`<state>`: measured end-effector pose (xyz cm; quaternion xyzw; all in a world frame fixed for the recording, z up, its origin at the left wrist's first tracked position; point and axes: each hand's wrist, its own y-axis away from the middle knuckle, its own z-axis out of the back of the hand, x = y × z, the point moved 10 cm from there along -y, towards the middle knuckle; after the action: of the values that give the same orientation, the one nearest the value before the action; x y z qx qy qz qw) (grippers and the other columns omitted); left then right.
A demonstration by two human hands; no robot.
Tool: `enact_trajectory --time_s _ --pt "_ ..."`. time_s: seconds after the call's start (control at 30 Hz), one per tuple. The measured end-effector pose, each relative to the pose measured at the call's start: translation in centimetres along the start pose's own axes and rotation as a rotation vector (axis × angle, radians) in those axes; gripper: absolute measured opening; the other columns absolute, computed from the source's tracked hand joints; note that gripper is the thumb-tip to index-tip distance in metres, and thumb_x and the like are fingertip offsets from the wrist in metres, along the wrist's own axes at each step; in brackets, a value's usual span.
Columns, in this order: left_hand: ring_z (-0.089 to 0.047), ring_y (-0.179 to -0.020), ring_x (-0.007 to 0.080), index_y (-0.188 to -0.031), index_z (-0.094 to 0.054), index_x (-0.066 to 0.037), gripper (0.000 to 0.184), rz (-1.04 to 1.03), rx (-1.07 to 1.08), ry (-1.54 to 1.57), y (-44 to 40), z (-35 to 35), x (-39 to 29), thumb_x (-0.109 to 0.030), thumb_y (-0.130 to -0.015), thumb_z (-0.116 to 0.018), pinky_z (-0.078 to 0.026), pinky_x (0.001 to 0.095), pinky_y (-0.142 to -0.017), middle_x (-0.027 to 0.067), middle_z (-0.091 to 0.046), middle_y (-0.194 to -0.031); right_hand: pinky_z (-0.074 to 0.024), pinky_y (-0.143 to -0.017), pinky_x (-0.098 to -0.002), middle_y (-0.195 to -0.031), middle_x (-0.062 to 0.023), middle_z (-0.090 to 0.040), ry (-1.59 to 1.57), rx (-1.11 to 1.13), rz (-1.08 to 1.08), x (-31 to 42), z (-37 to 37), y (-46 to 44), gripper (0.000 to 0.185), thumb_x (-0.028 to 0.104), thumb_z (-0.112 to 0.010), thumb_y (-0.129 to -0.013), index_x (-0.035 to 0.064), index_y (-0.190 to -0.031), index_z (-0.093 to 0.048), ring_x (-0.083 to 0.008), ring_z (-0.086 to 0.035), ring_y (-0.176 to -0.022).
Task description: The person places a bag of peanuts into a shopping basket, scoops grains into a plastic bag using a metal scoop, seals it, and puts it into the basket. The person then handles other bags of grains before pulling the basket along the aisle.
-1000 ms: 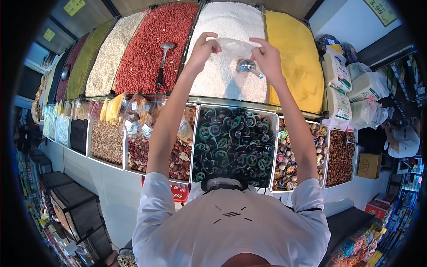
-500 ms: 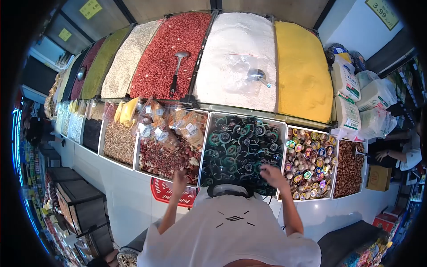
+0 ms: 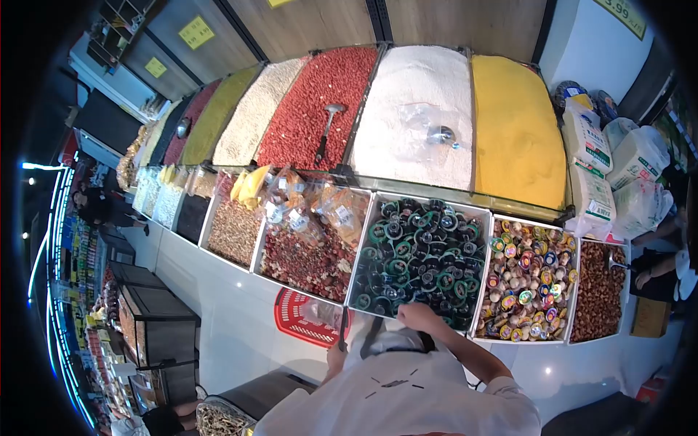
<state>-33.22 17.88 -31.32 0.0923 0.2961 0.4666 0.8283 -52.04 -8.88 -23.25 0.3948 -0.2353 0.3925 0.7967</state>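
Note:
My left hand (image 3: 335, 358) is low at the centre, beside the red basket (image 3: 292, 317). Its fingers are closed round the lower end of a dark strip (image 3: 344, 330) that rises at the basket's right edge. My right hand (image 3: 417, 317) is closed at the front edge of the bin of dark, green-rimmed cups (image 3: 425, 254); what it holds, if anything, is hidden. A clear plastic bag (image 3: 412, 151) lies on the white grain (image 3: 407, 76), against a metal scoop (image 3: 441, 135).
Red peanuts (image 3: 323, 87) with a ladle lie left of the white grain, yellow grain (image 3: 516, 131) right of it. Bagged goods (image 3: 340, 216) rest on the front bins. Wrapped white packs (image 3: 587, 138) and another person's arm (image 3: 658, 267) are at the right. Dark display boxes (image 3: 167, 312) stand lower left.
Both hands have come down from over the white grain to the front of the bins. The plastic bag they held now lies on the grain. The view has shifted, with the bins further right.

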Motion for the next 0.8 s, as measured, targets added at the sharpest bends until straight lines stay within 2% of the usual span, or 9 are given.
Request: enact_trajectory --time_s 0.07,0.1,0.27,0.33,0.37,0.43,0.47,0.7,0.8 --pt "-0.059 -0.071 0.0397 -0.083 -0.063 -0.002 0.023 -0.025 -0.107 0.044 -0.3 -0.6 -1.8 -0.024 -0.079 -0.056 -0.045 0.0446 -0.062 0.0219 -0.059 -0.068 -0.0479 -0.07 -0.0441 -0.081 -0.0183 -0.063 0.02 0.062 0.095 0.1 -3.9 -1.3 0.029 0.029 -0.05 -0.08 0.0029 -0.084 -0.063 -0.0348 -0.061 -0.078" --pt "-0.059 -0.075 0.0393 -0.081 -0.062 -0.004 0.025 0.024 -0.093 -0.004 -0.6 -0.4 -2.5 -0.027 -0.082 -0.051 -0.045 0.0464 -0.065 0.0208 -0.06 -0.073 -0.0486 -0.068 -0.0456 -0.079 -0.0205 -0.063 -0.028 0.037 0.192 0.5 -5.4 -1.8 0.032 0.029 -0.049 -0.079 0.0014 -0.078 -0.064 -0.0363 -0.061 -0.075" --pt "-0.058 -0.076 0.0402 -0.083 -0.062 -0.001 0.028 0.02 -0.102 0.055 -1.2 1.0 -2.4 -0.027 -0.083 -0.051 -0.044 0.0457 -0.064 0.0228 -0.06 -0.073 -0.0491 -0.065 -0.0394 -0.073 -0.0201 -0.062 -0.298 0.117 0.211 -0.4 -11.0 -0.9 0.039 0.036 -0.048 -0.083 -0.0013 -0.084 -0.062 -0.0315 -0.062 -0.067" --pt "-0.058 -0.074 0.0408 -0.082 -0.061 0.0 0.028 0.047 -0.105 0.07 -1.6 1.7 -1.1 -0.026 -0.082 -0.052 -0.044 0.0445 -0.063 0.0238 -0.059 -0.073 -0.049 -0.066 -0.0337 -0.081 -0.0133 -0.063 -0.727 0.225 -0.103 -4.2 -13.7 0.1 0.046 0.044 -0.05 -0.085 0.0 -0.097 -0.059 -0.0231 -0.061 -0.072" --pt "-0.058 -0.074 0.0409 -0.082 -0.061 0.001 0.027 0.035 -0.094 0.081 -1.6 2.3 -1.5 -0.025 -0.082 -0.052 -0.044 0.0442 -0.062 0.0241 -0.058 -0.072 -0.049 -0.066 -0.0337 -0.081 -0.0133 -0.063 -0.722 0.198 -0.116 -5.4 -13.6 1.1 0.046 0.044 -0.05 -0.085 0.0 -0.097 -0.059 -0.0231 -0.061 -0.072" --pt "-0.058 -0.074 0.0411 -0.082 -0.061 0.001 0.028 -0.016 -0.07 0.085 -2.7 2.1 -0.7 -0.025 -0.082 -0.052 -0.044 0.0443 -0.062 0.0244 -0.058 -0.071 -0.0486 -0.072 -0.0311 -0.107 -0.0106 -0.058 -1.279 0.116 -0.279 -7.7 -13.9 3.6 0.056 0.047 -0.048 -0.087 0.003 -0.122 -0.046 -0.0205 -0.058 -0.093" --pt "-0.058 -0.074 0.0412 -0.081 -0.061 0.001 0.028 -0.038 -0.06 0.082 -3.1 1.9 0.0 -0.025 -0.082 -0.052 -0.043 0.0443 -0.061 0.0247 -0.058 -0.07 -0.0489 -0.074 -0.0308 -0.112 -0.014 -0.055 -1.297 0.034 -0.374 -9.0 -13.9 4.2 0.06 0.047 -0.049 -0.087 0.0014 -0.124 -0.043 -0.0211 -0.057 -0.095" --pt "-0.06 -0.074 0.0415 -0.084 -0.062 0.001 0.03 -0.124 -0.064 0.105 -5.9 2.6 2.0 -0.027 -0.082 -0.051 -0.043 0.0458 -0.062 0.0241 -0.059 -0.069 -0.0502 -0.07 -0.0333 -0.1 -0.0138 -0.061 -1.545 -0.508 -0.535 -12.8 -14.3 5.9 0.056 0.051 -0.05 -0.085 -0.0005 -0.107 -0.049 -0.0234 -0.061 -0.086" --pt "-0.058 -0.085 0.0393 -0.088 -0.063 0.001 0.032 -0.186 -0.101 0.14 -7.1 4.0 1.8 -0.028 -0.082 -0.053 -0.044 0.0455 -0.07 0.0267 -0.059 -0.083 -0.0487 -0.072 -0.0358 -0.098 -0.0138 -0.063 -1.625 -0.599 -0.566 -13.9 -15.0 3.8 0.045 0.044 -0.042 -0.088 0.0024 -0.102 -0.051 -0.0231 -0.061 -0.086"
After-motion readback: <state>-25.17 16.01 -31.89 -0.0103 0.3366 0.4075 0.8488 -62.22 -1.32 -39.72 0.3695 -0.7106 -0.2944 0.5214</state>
